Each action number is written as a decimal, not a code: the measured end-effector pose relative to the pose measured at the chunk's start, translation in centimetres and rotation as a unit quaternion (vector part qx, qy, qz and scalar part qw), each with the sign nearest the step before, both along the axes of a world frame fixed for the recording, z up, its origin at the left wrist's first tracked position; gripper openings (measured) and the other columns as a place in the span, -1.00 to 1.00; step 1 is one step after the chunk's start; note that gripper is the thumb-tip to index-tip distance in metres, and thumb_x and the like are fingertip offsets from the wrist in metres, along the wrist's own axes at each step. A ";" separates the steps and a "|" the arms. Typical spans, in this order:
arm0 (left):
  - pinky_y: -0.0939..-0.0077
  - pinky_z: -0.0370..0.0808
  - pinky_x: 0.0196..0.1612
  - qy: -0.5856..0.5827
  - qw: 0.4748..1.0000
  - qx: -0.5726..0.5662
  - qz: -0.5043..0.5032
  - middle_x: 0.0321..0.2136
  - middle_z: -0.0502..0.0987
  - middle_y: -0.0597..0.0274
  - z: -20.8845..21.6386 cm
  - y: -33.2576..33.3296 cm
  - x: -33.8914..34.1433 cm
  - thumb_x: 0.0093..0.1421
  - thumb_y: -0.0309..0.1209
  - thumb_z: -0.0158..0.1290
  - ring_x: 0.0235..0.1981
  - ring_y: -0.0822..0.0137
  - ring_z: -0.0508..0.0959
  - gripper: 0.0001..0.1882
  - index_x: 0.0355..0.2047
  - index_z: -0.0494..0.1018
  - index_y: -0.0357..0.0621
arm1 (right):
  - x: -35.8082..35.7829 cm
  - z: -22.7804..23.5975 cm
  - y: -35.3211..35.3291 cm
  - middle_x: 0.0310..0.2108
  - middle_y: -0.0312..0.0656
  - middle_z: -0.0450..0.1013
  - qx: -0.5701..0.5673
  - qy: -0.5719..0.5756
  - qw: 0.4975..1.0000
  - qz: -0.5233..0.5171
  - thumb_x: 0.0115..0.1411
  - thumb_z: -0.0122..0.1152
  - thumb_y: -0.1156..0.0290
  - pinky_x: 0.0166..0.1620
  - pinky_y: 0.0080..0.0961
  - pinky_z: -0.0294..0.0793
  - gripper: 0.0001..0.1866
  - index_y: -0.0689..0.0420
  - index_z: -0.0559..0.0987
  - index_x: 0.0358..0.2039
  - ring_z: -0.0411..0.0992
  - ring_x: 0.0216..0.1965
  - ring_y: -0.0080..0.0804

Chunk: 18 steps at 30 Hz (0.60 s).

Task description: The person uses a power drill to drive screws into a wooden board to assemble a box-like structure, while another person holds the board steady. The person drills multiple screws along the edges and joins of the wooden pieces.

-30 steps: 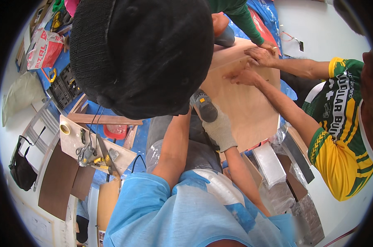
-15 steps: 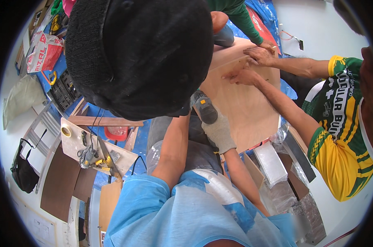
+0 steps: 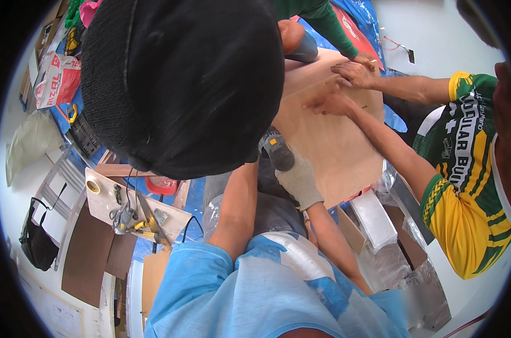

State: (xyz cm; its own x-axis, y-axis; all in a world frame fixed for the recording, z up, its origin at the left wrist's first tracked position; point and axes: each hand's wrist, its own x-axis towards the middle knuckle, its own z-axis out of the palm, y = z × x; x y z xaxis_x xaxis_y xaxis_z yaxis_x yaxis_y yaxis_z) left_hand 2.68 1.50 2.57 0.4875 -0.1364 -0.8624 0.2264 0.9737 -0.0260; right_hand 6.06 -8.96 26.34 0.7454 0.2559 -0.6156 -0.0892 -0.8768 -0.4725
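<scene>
My right hand (image 3: 300, 179), in a grey work glove, is closed around a grey and black power tool (image 3: 279, 152) with a drill-like rounded rear end and a small orange mark. The tool's front end is hidden. My left forearm (image 3: 238, 197) reaches forward until a large black cap (image 3: 182, 84) covers the hand, so its fingers do not show. Just beyond the tool lies a light plywood panel (image 3: 340, 141). A co-worker's two bare hands (image 3: 337, 101) rest on its upper part. A green-sleeved person's hand (image 3: 365, 61) touches its far corner.
To the left, a board (image 3: 106, 194) carries a tape roll (image 3: 93, 185), a corded tool (image 3: 122, 218) and a handsaw. A red container (image 3: 160, 185) sits behind it. Wrapped white pieces (image 3: 375, 222) lie at right. A blue sheet (image 3: 196, 217) covers part of the floor.
The black cap has shifted a little left, and the view has moved slightly. My gloved right hand still grips the power tool. The co-workers' hands stay on the panel.
</scene>
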 end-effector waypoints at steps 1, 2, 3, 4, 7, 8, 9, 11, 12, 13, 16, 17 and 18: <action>0.11 0.59 -0.42 -0.049 0.999 -0.017 -0.012 -0.47 0.45 0.34 -0.3 0.2 -0.1 0.43 -0.32 -0.06 -0.49 0.22 0.50 -0.81 -0.34 0.44 -0.06 | 0.1 0.0 0.0 -0.27 0.18 0.62 0.002 -0.002 1.000 -0.001 0.12 0.28 0.33 -0.12 0.10 0.56 -0.39 0.06 0.46 0.23 0.59 -0.20 0.25; 0.09 0.60 -0.41 -0.043 0.999 -0.015 -0.005 -0.44 0.47 0.32 -0.4 0.0 -0.3 0.42 -0.31 -0.07 -0.47 0.20 0.53 -0.82 -0.31 0.44 -0.06 | 0.2 0.1 0.0 -0.27 0.18 0.62 0.005 -0.005 1.000 -0.002 0.13 0.28 0.32 -0.11 0.10 0.56 -0.39 0.06 0.46 0.23 0.59 -0.20 0.25; 0.07 0.62 -0.39 -0.036 0.999 -0.012 0.004 -0.42 0.50 0.31 -0.4 -0.2 -0.6 0.41 -0.30 -0.07 -0.44 0.19 0.55 -0.82 -0.28 0.45 -0.07 | 0.2 0.1 0.1 -0.26 0.18 0.62 -0.006 0.003 1.000 -0.001 0.13 0.28 0.32 -0.11 0.09 0.56 -0.39 0.06 0.46 0.23 0.59 -0.19 0.24; 0.05 0.63 -0.37 -0.029 0.999 -0.007 0.013 -0.39 0.52 0.30 -0.2 -0.2 -0.9 0.40 -0.30 -0.08 -0.42 0.18 0.58 -0.82 -0.26 0.45 -0.07 | 0.3 0.2 0.3 -0.25 0.18 0.62 -0.015 0.012 1.000 0.002 0.14 0.28 0.32 -0.10 0.08 0.57 -0.40 0.06 0.46 0.23 0.59 -0.19 0.24; 0.00 0.64 -0.35 0.096 0.995 -0.025 0.018 -0.32 0.57 0.24 2.2 -0.9 1.4 0.38 -0.30 -0.12 -0.37 0.12 0.64 -0.79 -0.16 0.46 -0.10 | 0.7 0.1 -0.4 -0.23 0.17 0.62 -0.021 0.002 1.000 -0.010 0.15 0.28 0.32 -0.09 0.07 0.57 -0.42 0.05 0.47 0.22 0.59 -0.17 0.23; -0.01 0.64 -0.36 0.085 0.996 -0.024 0.018 -0.32 0.58 0.23 2.5 -0.8 1.4 0.37 -0.30 -0.13 -0.36 0.11 0.65 -0.78 -0.15 0.46 -0.11 | 0.7 0.0 -0.4 -0.22 0.17 0.62 -0.012 -0.002 1.000 -0.012 0.15 0.27 0.32 -0.09 0.07 0.57 -0.43 0.05 0.47 0.21 0.59 -0.17 0.23; -0.02 0.64 -0.36 0.074 0.997 -0.023 0.018 -0.31 0.58 0.22 2.7 -0.7 1.5 0.37 -0.31 -0.14 -0.35 0.10 0.65 -0.77 -0.13 0.46 -0.11 | 0.7 0.0 -0.6 -0.22 0.17 0.62 -0.017 -0.002 1.000 -0.012 0.15 0.27 0.32 -0.09 0.07 0.57 -0.44 0.05 0.48 0.20 0.59 -0.17 0.23; -0.02 0.64 -0.38 0.072 0.997 -0.024 0.011 -0.32 0.58 0.21 2.7 -0.8 1.5 0.38 -0.30 -0.13 -0.35 0.10 0.66 -0.76 -0.11 0.45 -0.13 | 0.9 0.1 -0.7 -0.22 0.17 0.61 -0.026 0.001 1.000 -0.009 0.15 0.27 0.32 -0.10 0.07 0.57 -0.45 0.06 0.49 0.19 0.59 -0.17 0.22; 0.00 0.64 -0.39 0.079 0.997 -0.026 0.003 -0.32 0.58 0.21 2.5 -0.9 1.7 0.38 -0.28 -0.12 -0.35 0.11 0.66 -0.75 -0.10 0.45 -0.13 | 1.0 0.1 -0.8 -0.22 0.17 0.61 -0.027 0.003 1.000 -0.009 0.15 0.27 0.33 -0.10 0.07 0.57 -0.46 0.06 0.49 0.18 0.59 -0.17 0.23; 0.02 0.65 -0.40 0.087 0.996 -0.029 -0.006 -0.33 0.58 0.21 2.3 -1.1 1.7 0.39 -0.27 -0.12 -0.36 0.12 0.66 -0.75 -0.10 0.45 -0.13 | 1.2 0.1 -0.8 -0.22 0.17 0.61 -0.029 0.006 1.000 -0.009 0.15 0.27 0.33 -0.11 0.07 0.57 -0.47 0.06 0.50 0.17 0.59 -0.18 0.23; 0.16 0.66 -0.34 -0.021 0.990 0.117 -0.074 -0.34 0.59 0.20 -1.2 -0.8 -2.4 0.42 -0.22 -0.07 -0.36 0.17 0.66 -0.72 -0.07 0.45 -0.13 | 1.2 0.9 0.6 -0.24 0.17 0.61 0.000 0.021 1.000 0.008 0.10 0.30 0.40 -0.12 0.07 0.58 -0.43 0.11 0.50 0.17 0.58 -0.20 0.24; 0.21 0.66 -0.32 -0.044 0.989 0.123 -0.076 -0.33 0.59 0.20 -0.9 -0.7 -2.5 0.43 -0.20 -0.06 -0.36 0.19 0.66 -0.71 -0.06 0.46 -0.13 | 1.3 0.8 0.7 -0.25 0.18 0.61 0.001 0.026 1.000 0.009 0.07 0.31 0.43 -0.13 0.07 0.58 -0.41 0.13 0.49 0.17 0.57 -0.21 0.25; 0.25 0.66 -0.30 -0.044 0.995 0.078 -0.041 -0.33 0.60 0.20 -0.1 -0.5 -3.5 0.44 -0.18 -0.04 -0.37 0.21 0.66 -0.70 -0.05 0.46 -0.14 | 1.3 0.7 0.9 -0.25 0.17 0.61 0.018 0.027 0.999 0.009 0.07 0.31 0.43 -0.13 0.06 0.58 -0.41 0.13 0.49 0.17 0.57 -0.21 0.25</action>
